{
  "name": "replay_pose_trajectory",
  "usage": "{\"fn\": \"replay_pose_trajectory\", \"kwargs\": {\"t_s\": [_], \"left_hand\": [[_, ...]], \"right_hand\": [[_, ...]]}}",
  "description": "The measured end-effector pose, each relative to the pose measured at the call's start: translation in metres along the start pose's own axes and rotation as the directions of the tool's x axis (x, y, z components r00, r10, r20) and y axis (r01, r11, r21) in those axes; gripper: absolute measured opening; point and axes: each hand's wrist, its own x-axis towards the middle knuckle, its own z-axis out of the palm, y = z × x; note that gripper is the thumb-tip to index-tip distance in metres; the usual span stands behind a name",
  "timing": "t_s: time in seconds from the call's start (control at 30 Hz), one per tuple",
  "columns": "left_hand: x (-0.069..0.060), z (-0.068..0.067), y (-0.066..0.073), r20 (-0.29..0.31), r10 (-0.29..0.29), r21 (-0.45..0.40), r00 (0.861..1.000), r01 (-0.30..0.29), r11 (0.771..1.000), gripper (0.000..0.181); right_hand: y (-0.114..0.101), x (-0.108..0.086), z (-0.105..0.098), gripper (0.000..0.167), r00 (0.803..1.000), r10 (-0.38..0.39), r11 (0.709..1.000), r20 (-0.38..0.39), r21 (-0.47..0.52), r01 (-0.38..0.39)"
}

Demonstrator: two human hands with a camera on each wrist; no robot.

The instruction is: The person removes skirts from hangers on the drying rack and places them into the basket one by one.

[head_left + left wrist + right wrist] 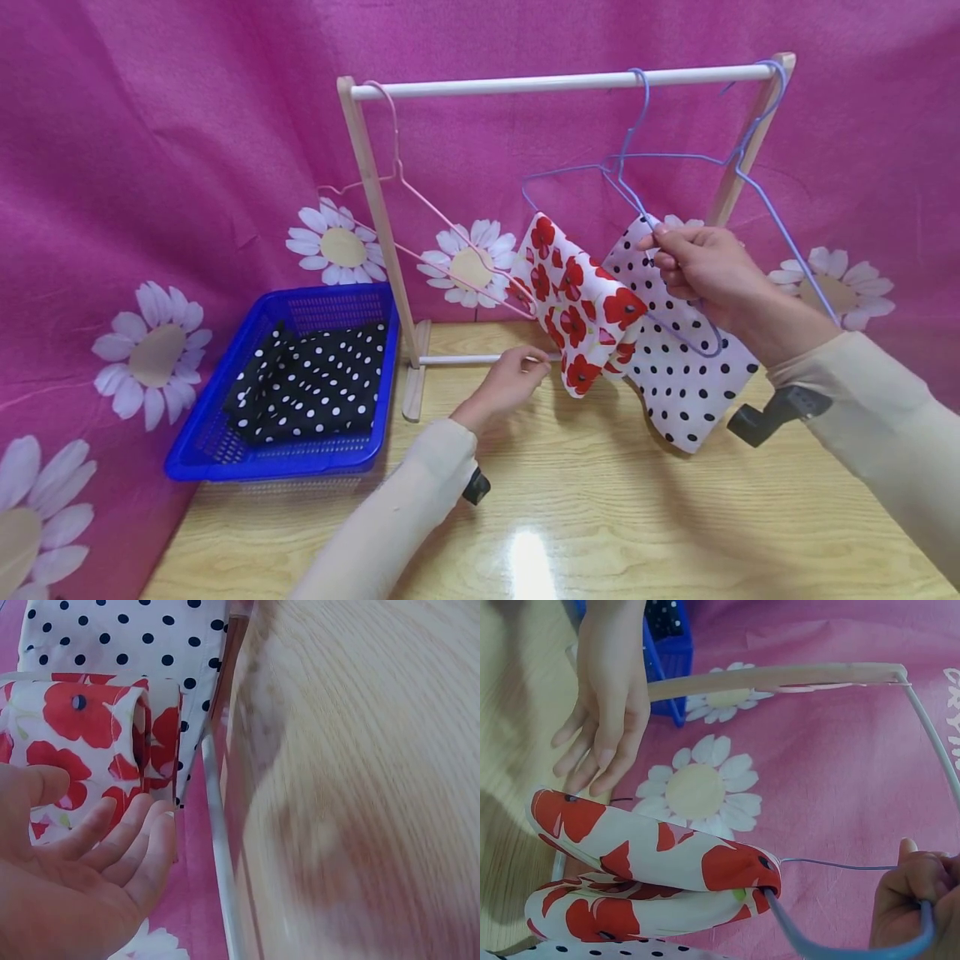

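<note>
My right hand (708, 267) pinches the wire of a blue hanger (633, 133) hooked on the rack's top bar. Over that hanger hangs a white cloth with red flowers (573, 312), folded in two layers in the right wrist view. My left hand (510, 383) is beside the flowered cloth's lower left side, its fingers relaxed and slightly bent, holding nothing; the left wrist view shows its palm (75, 900) up near the cloth. Behind and to the right hangs a white cloth with black dots (682, 375).
The rack's white top bar (510, 84) also carries a pink hanger (435, 208) at left and another blue hanger (780, 225) at right. A blue basket (367, 454) holding a black dotted cloth (322, 383) stands left of the rack on the wooden table (600, 525).
</note>
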Motion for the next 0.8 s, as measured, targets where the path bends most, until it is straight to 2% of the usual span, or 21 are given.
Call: {"fn": "replay_pose_trajectory", "kwargs": {"t_s": [0.13,0.2,0.37,0.5,0.63,0.8], "left_hand": [[0.003,0.004,-0.003,-0.036,-0.014,-0.054,0.999,0.012,0.998,0.026],[0.004,0.006,-0.005,-0.048,-0.043,-0.089,0.998,0.039,0.995,0.027],[0.003,0.012,-0.010,-0.055,-0.134,-0.183,0.989,0.122,0.975,0.030],[0.002,0.016,-0.011,-0.074,-0.158,-0.243,0.985,0.136,0.961,0.030],[0.002,0.022,-0.010,-0.067,-0.216,-0.317,0.974,0.184,0.930,0.036],[0.007,0.029,-0.010,-0.014,-0.294,-0.431,0.956,0.260,0.864,0.046]], "right_hand": [[-0.001,0.001,0.004,0.034,1.000,0.006,1.000,0.005,-0.004,-0.006],[-0.001,0.001,0.006,0.034,1.000,0.005,1.000,-0.001,-0.012,-0.005],[0.000,0.001,0.011,0.034,1.000,0.004,1.000,0.016,0.027,-0.004],[0.000,0.002,0.016,0.033,0.999,-0.016,0.998,0.033,0.066,0.014],[0.000,0.003,0.020,0.032,0.999,0.000,0.996,0.039,0.094,-0.003],[-0.001,0.003,0.023,0.032,0.999,0.027,0.995,0.038,0.100,-0.030]]}}
